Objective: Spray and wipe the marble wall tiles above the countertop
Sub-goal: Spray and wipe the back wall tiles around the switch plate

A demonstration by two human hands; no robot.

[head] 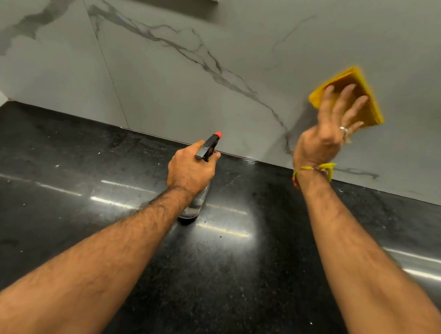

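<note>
Right hand [327,127] presses a folded yellow cloth [353,95] flat-fingered on the grey-veined marble wall tiles [184,69] — open wall left. Left hand [190,170] grips the spray bottle [207,150] above the black countertop [82,210].

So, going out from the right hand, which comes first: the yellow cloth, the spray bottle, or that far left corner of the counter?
1. Cloth: pressed to the wall under the right hand.
2. Spray bottle: to the left, gripped in the left hand over the counter.
3. Counter's far left corner: farthest, at the picture's left edge.
</note>
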